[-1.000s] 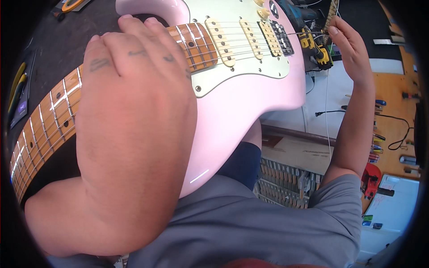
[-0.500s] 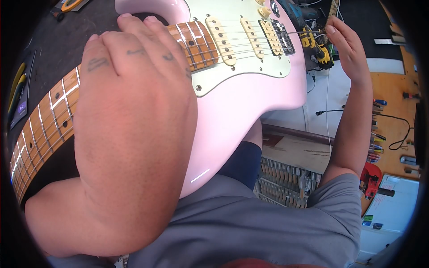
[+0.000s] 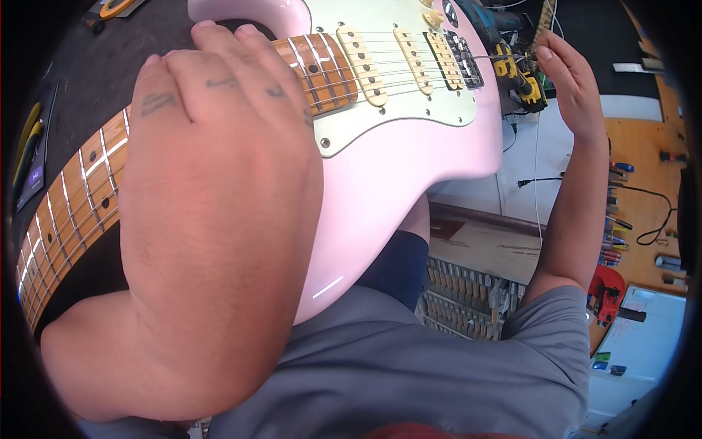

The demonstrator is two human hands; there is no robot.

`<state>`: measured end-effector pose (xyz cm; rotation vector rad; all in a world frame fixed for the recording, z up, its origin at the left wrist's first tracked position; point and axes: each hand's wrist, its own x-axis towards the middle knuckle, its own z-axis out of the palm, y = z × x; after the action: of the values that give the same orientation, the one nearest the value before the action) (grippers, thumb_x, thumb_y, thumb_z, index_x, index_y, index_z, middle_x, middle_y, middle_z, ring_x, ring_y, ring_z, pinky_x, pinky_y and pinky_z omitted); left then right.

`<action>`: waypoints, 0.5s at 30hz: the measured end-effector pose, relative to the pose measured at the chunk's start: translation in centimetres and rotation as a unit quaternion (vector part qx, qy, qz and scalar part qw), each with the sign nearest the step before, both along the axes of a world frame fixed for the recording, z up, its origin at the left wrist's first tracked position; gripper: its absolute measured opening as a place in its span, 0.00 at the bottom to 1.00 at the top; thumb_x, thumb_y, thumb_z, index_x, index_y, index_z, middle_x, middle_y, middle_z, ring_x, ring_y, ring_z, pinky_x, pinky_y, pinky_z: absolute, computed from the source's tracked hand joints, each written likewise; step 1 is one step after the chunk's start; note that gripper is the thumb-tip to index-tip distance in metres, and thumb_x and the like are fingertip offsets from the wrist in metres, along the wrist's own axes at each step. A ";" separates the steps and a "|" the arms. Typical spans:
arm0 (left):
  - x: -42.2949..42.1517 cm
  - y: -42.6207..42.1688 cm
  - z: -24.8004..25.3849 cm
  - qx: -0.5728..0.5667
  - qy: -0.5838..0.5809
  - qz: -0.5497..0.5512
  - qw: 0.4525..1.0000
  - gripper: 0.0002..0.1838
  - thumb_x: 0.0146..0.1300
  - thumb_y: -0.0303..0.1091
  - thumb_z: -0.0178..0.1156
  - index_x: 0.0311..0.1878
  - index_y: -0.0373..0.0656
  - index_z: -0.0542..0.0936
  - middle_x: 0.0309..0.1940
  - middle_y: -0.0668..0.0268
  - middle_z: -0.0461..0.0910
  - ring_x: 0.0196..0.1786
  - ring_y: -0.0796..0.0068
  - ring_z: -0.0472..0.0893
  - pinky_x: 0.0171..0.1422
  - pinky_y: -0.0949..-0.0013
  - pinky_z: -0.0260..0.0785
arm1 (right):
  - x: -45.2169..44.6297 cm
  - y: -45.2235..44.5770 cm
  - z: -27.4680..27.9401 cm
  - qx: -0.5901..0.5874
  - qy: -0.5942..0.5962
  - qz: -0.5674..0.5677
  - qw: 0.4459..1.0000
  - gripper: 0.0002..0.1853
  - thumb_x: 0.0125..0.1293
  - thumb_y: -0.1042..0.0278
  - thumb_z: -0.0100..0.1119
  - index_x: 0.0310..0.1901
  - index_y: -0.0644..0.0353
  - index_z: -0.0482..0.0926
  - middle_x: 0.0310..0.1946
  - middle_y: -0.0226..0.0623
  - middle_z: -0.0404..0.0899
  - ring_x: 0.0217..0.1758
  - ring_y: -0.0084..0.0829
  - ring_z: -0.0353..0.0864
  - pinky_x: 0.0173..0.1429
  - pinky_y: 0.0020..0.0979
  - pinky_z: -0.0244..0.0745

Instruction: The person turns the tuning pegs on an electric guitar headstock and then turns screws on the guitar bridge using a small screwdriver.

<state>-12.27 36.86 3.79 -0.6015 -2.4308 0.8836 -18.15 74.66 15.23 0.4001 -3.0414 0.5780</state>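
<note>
A pink electric guitar (image 3: 409, 146) with a pale green pickguard lies across my lap and the dark bench. My left hand (image 3: 219, 168) lies over its maple neck (image 3: 80, 179), fingers reaching across the strings to the far edge; its thumb is hidden. The metal bridge (image 3: 464, 62) sits beyond the cream pickups (image 3: 362, 66). Behind the bridge, my right hand (image 3: 567, 77) is closed in a pinch on a thin metal-shafted tool (image 3: 501, 56), apparently a screwdriver. The shaft runs to the bridge saddles; my fingers cover the other end.
Close behind the guitar body are yellow-and-black clamps (image 3: 523, 80) and a teal power tool (image 3: 479, 22). A white cable (image 3: 537, 161) hangs near my right arm. Yellow-handled pliers (image 3: 28, 139) lie at left. Tools hang on a wooden board (image 3: 640, 197) at right.
My right hand has shifted very slightly, with the tool still at the bridge. My left hand and the guitar have stayed practically in place.
</note>
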 end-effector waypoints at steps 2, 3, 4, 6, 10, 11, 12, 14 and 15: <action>0.0 0.0 0.0 0.004 0.001 -0.001 1.000 0.25 0.67 0.27 0.58 0.66 0.27 0.75 0.62 0.48 0.81 0.61 0.60 0.82 0.73 0.61 0.73 | 0.3 -0.3 0.0 0.018 0.004 0.006 1.000 0.10 0.82 0.64 0.49 0.41 0.60 0.70 0.33 0.22 0.60 0.37 0.17 0.57 0.42 0.22 0.55; 0.0 0.0 0.0 0.005 0.001 -0.001 1.000 0.25 0.67 0.27 0.58 0.66 0.27 0.75 0.62 0.48 0.81 0.61 0.60 0.82 0.73 0.61 0.73 | 0.5 -0.6 0.2 0.032 0.004 0.011 0.999 0.10 0.82 0.64 0.49 0.41 0.60 0.70 0.33 0.22 0.59 0.37 0.17 0.57 0.42 0.22 0.54; 0.0 0.0 0.0 0.003 -0.001 -0.001 1.000 0.25 0.67 0.27 0.58 0.66 0.27 0.75 0.62 0.48 0.81 0.61 0.60 0.82 0.72 0.61 0.73 | 0.9 -1.0 0.4 0.047 0.004 0.016 0.999 0.10 0.81 0.64 0.49 0.41 0.60 0.69 0.33 0.23 0.59 0.37 0.18 0.56 0.41 0.22 0.54; 0.0 0.0 0.1 0.004 -0.002 -0.001 1.000 0.25 0.67 0.27 0.58 0.66 0.27 0.75 0.61 0.48 0.81 0.61 0.60 0.82 0.72 0.60 0.73 | 1.8 -2.3 0.6 0.080 0.003 0.011 0.997 0.10 0.81 0.64 0.49 0.40 0.60 0.69 0.32 0.23 0.59 0.37 0.18 0.56 0.40 0.23 0.54; 0.1 -0.1 0.1 0.006 -0.002 -0.001 1.000 0.25 0.67 0.27 0.58 0.66 0.27 0.76 0.61 0.48 0.81 0.60 0.60 0.82 0.72 0.60 0.73 | 3.1 -3.8 -0.2 0.084 0.041 0.008 0.996 0.11 0.81 0.64 0.50 0.40 0.61 0.70 0.32 0.24 0.59 0.36 0.18 0.55 0.39 0.23 0.53; 0.0 0.0 0.1 0.006 -0.001 -0.002 1.000 0.25 0.67 0.27 0.58 0.66 0.27 0.76 0.61 0.48 0.81 0.60 0.60 0.82 0.72 0.60 0.74 | 3.0 -3.4 0.0 0.094 0.035 0.008 0.995 0.13 0.82 0.60 0.51 0.40 0.61 0.70 0.30 0.25 0.60 0.34 0.19 0.57 0.38 0.25 0.55; 0.0 0.0 0.1 0.007 0.000 -0.003 1.000 0.25 0.67 0.27 0.58 0.66 0.27 0.76 0.61 0.48 0.81 0.60 0.60 0.82 0.72 0.60 0.74 | 2.7 -2.6 0.5 0.104 0.029 0.008 0.994 0.15 0.82 0.57 0.52 0.41 0.62 0.71 0.28 0.27 0.61 0.32 0.20 0.58 0.36 0.27 0.57; -0.1 0.0 -0.1 0.011 0.002 -0.006 1.000 0.25 0.67 0.27 0.58 0.66 0.27 0.76 0.61 0.48 0.81 0.60 0.60 0.82 0.72 0.60 0.74 | 2.2 -1.9 0.6 0.119 0.025 -0.012 0.993 0.17 0.82 0.54 0.54 0.42 0.62 0.72 0.26 0.29 0.62 0.30 0.21 0.60 0.35 0.29 0.59; -0.1 0.0 -0.1 0.014 0.003 -0.007 1.000 0.25 0.67 0.27 0.58 0.66 0.27 0.76 0.61 0.48 0.81 0.60 0.60 0.82 0.72 0.60 0.74 | 2.0 -1.7 0.4 0.125 0.026 -0.033 0.991 0.17 0.82 0.54 0.54 0.42 0.62 0.72 0.26 0.28 0.63 0.30 0.21 0.60 0.35 0.28 0.59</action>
<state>-12.35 36.82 3.66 -0.6049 -2.4252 0.8437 -16.20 72.94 15.67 0.3123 -3.0690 0.1807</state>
